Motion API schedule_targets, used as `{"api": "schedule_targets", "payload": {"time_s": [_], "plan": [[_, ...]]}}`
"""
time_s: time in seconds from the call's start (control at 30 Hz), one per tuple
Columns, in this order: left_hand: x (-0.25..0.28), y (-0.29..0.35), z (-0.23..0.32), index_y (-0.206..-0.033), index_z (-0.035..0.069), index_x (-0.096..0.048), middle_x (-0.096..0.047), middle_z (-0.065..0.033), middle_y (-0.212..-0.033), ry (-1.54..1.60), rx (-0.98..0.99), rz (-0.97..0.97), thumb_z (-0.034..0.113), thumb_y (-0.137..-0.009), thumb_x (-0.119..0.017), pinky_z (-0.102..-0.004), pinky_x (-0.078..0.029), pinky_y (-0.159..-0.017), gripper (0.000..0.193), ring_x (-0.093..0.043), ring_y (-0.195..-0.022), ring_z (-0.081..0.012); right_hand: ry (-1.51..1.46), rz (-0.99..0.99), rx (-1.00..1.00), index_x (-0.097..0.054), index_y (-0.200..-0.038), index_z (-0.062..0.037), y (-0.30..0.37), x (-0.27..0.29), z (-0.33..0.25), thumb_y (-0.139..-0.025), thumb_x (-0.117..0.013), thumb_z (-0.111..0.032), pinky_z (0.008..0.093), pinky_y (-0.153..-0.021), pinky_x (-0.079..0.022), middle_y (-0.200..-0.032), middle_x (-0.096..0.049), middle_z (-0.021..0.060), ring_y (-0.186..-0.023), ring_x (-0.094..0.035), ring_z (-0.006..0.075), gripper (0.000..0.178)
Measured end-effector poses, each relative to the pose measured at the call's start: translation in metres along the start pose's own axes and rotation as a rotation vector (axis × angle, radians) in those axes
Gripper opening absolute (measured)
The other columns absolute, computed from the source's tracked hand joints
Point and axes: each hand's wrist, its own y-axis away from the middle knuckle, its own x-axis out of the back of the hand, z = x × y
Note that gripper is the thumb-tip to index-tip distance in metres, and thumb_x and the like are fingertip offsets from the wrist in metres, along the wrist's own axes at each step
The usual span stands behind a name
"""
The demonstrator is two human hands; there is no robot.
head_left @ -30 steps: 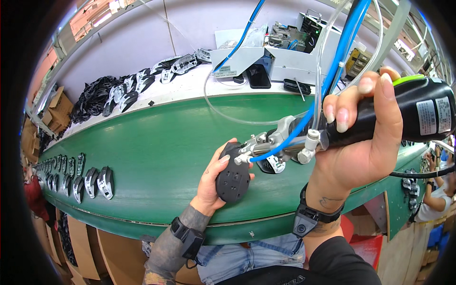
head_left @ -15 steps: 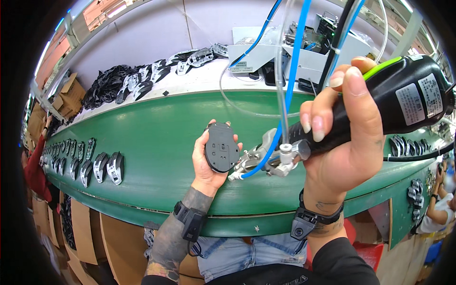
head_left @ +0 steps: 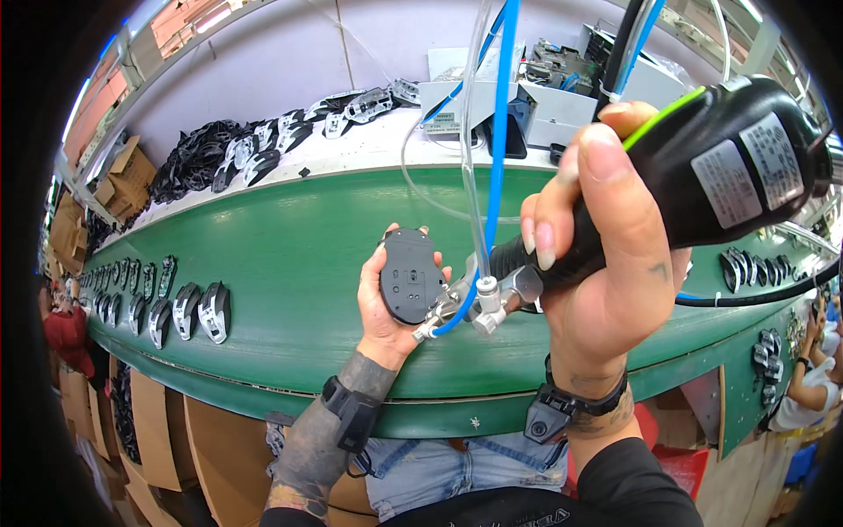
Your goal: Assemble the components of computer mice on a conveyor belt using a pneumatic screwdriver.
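Black oval computer mouse (head_left: 409,274), belly-up with little holes, sits cradled between the left fingers (head_left: 371,268), palm up; right fingers (head_left: 553,215) wrap a chunky power screwdriver (head_left: 689,154), nose angled down-left beside it.

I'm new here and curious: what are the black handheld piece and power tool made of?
Black piece: probably matte plastic, dull and evenly dark.
Power tool: likely smooth plastic body, showing soft highlights; its silvery fitting looks metallic, with bright reflections.

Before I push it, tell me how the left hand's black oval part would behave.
The black oval part looks like molded plastic, so probably stiff. It looks small against the left hand, suggesting lightness. Its broad, flat face should discourage rolling.
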Motion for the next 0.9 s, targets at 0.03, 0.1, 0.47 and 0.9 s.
{"api": "schedule_targets", "payload": {"time_s": [0.03, 0.1, 0.47, 0.9], "plan": [[0.008, -0.005, -0.002, -0.127, 0.017, -0.043, -0.051, -0.0099, -0.116, 0.004, 0.005, -0.001, 0.031, -0.089, -0.050, -0.0428, -0.052, -0.079, 0.041, -0.057, -0.092, -0.0238, 0.039, -0.005, -0.039, -0.048, -0.106, 0.0042, -0.001, -0.001, -0.001, -0.085, -0.056, -0.010, 0.0259, -0.043, -0.038, -0.078, -0.053, 0.0091, -0.043, -0.045, 0.0105, 0.026], [0.028, -0.016, 0.001, -0.129, 0.014, -0.041, -0.051, -0.0082, -0.109, -0.328, -0.219, 0.163, 0.029, -0.089, -0.053, -0.0388, -0.052, -0.074, 0.045, -0.057, -0.087, -0.0210, 0.039, -0.059, -0.110, -0.048, -0.107, 0.0040, -0.003, -0.001, -0.005, -0.086, -0.056, -0.011, 0.0247, -0.043, -0.037, -0.082, -0.055, 0.0106, -0.044, -0.045, 0.0098, 0.027], [0.015, -0.015, -0.004, -0.122, 0.014, -0.043, -0.053, -0.0110, -0.110, -0.101, -0.034, -0.009, 0.028, -0.089, -0.049, -0.0452, -0.052, -0.078, 0.036, -0.059, -0.089, -0.0264, -0.105, 0.098, -0.063, -0.046, -0.109, -0.0017, 0.002, -0.001, -0.016, -0.092, -0.049, -0.019, 0.0254, -0.047, -0.038, -0.085, -0.052, 0.0061, -0.045, -0.042, 0.0088, 0.024], [0.008, -0.010, -0.009, -0.125, 0.013, -0.041, -0.051, -0.0144, -0.118, -0.059, -0.019, -0.060, 0.027, -0.089, -0.047, -0.0460, -0.053, -0.080, 0.039, -0.060, -0.092, -0.0282, -0.096, 0.050, -0.068, -0.043, -0.111, -0.0013, 0.006, -0.002, -0.013, -0.092, -0.049, -0.020, 0.0263, -0.047, -0.039, -0.086, -0.051, 0.0065, -0.046, -0.044, 0.0098, 0.027]]}}
